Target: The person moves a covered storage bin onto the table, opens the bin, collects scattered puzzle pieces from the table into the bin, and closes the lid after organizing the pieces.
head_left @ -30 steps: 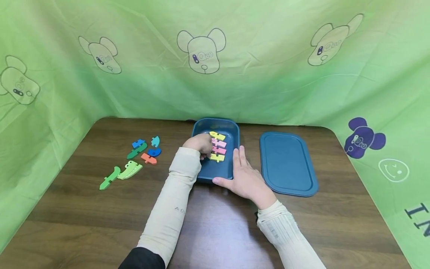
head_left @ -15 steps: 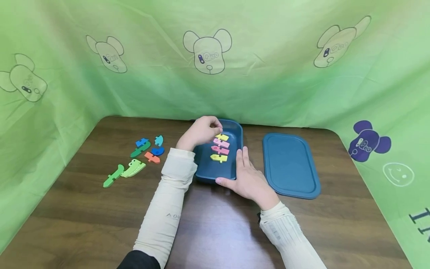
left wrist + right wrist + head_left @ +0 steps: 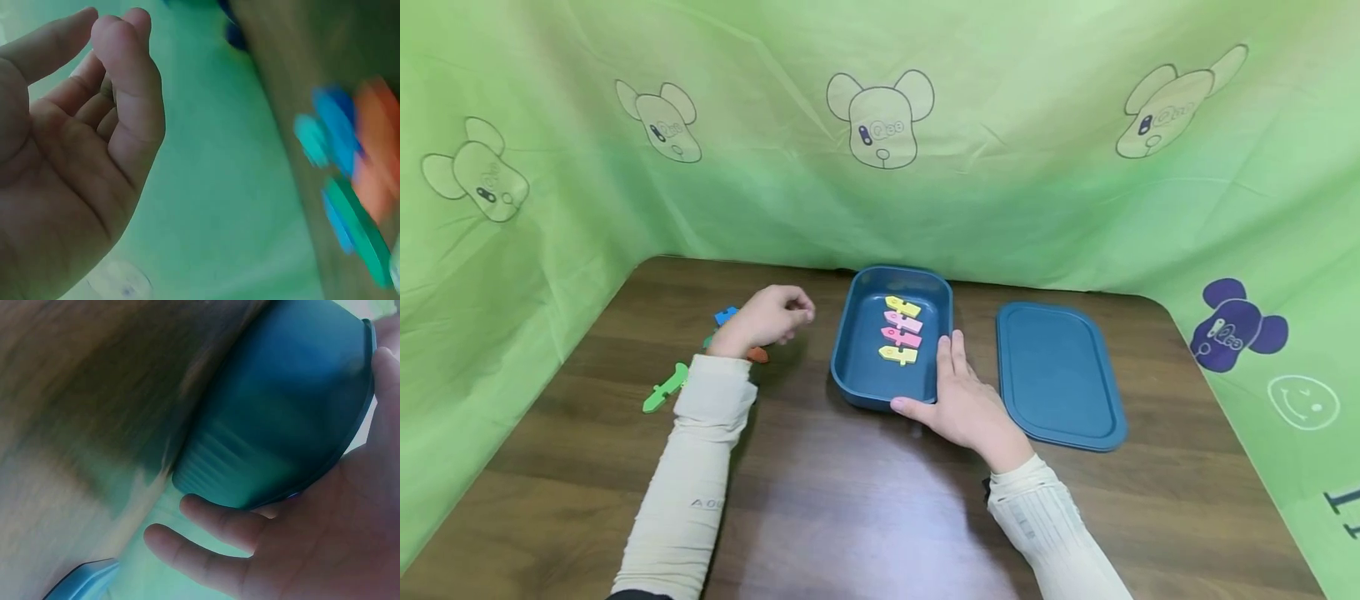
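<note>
My left hand hovers over the table left of the blue box, its fingers loosely bent with nothing between them. Beneath and beside it lie foam-like puzzle pieces: a blue piece, an orange piece and a light green piece. The left wrist view also shows a dark green piece and a teal piece, blurred. Inside the blue box, yellow pieces and pink pieces lie in a column. My right hand rests straight fingers along the box's right side, thumb at its near edge.
A flat blue lid lies on the wooden table to the right of the box. Behind the table hangs a green printed curtain.
My left hand has left the box and moved left over the loose pieces, uncovering the column of yellow and pink pieces. The right hand stays at the box. The head view has shifted slightly.
</note>
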Demonstrator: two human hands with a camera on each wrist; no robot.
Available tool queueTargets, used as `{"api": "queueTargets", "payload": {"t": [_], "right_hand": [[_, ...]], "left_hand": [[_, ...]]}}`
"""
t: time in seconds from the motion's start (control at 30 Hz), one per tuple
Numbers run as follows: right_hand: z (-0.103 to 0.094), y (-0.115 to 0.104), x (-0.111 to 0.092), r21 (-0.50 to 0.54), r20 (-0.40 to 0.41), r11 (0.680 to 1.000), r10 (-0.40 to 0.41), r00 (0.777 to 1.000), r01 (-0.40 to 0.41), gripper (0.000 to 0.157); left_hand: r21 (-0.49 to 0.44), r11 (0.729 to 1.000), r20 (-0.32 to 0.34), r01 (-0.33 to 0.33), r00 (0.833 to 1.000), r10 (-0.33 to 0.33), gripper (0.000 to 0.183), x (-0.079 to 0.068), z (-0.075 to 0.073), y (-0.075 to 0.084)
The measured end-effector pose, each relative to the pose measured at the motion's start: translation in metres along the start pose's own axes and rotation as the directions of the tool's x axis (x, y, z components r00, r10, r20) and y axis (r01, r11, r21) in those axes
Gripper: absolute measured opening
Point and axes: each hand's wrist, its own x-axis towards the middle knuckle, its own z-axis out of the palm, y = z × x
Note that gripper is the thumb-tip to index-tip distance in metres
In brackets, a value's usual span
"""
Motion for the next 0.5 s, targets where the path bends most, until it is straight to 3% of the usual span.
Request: {"api": "queueTargets", "payload": {"t": [0.27,0.5], "right_hand": [[-0.001,0.001,0.000,0.007,-0.001,1.000,-0.005,1.000,0.005,0.127],[0.001,0.002,0.001,0.005,0.006,1.000,0.001,1.000,-0.001,0.130]], "left_hand": [[0.012,0.996,-0.008,0.094,0.996,-0.094,0.022,-0.040,-0.030,-0.059],[0.208,0.969,-0.019,0.131,0.991,-0.130,0.024,-0.080,-0.054,-0.083]]}}
